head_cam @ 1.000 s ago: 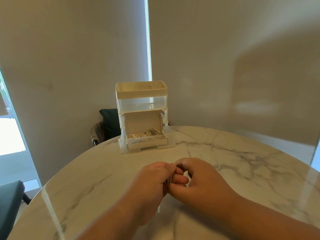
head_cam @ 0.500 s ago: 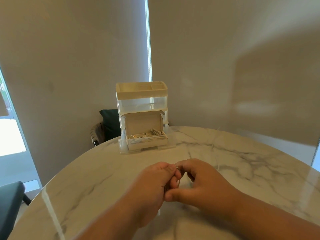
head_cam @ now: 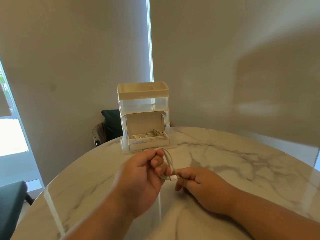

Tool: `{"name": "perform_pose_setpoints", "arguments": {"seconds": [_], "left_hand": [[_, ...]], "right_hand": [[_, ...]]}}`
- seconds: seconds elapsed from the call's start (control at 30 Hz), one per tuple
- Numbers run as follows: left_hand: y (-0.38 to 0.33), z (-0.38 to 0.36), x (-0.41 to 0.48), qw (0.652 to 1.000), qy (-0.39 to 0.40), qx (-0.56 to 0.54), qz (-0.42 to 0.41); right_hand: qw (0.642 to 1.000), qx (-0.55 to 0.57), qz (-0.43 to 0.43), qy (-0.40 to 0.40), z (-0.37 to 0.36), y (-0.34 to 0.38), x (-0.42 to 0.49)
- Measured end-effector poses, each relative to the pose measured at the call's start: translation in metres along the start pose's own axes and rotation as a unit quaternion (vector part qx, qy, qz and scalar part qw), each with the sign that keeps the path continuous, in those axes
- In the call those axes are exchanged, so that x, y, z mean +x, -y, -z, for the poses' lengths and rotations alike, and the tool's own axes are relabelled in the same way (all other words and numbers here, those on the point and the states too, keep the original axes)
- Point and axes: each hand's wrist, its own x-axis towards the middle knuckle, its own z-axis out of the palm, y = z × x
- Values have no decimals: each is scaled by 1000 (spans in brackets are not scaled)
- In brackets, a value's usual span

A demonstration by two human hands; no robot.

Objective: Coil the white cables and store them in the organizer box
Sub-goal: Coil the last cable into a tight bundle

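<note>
My left hand [head_cam: 142,172] grips a coiled white cable [head_cam: 168,160] above the marble table, its loops arching past my fingers. My right hand [head_cam: 199,182] pinches the cable's white plug end [head_cam: 174,177] beside the coil. Beyond my hands, at the table's far side, stands the cream organizer box [head_cam: 142,116]. Its lower drawer [head_cam: 149,140] is pulled out and holds other coiled white cables. A cardboard-coloured flap stands upright behind that drawer.
The round marble table [head_cam: 242,163] spreads out to the right and front. A dark chair [head_cam: 109,125] stands behind the organizer at the far edge, and another dark seat [head_cam: 10,201] sits at the lower left. Window blinds hang behind.
My left hand has risen and drawn away from the right, so the coil now shows. My right hand has slid right and lower, holding the plug end.
</note>
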Motion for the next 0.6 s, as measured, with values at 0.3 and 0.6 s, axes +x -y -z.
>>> {"name": "perform_pose_setpoints", "arguments": {"seconds": [0.3, 0.6], "left_hand": [[-4, 5, 6, 995, -52, -81, -17], [-1, 7, 6, 994, -87, -55, -37]], "right_hand": [[992, -67, 75, 83, -9, 25, -13], [984, -102, 130, 61, -9, 30, -15]]}}
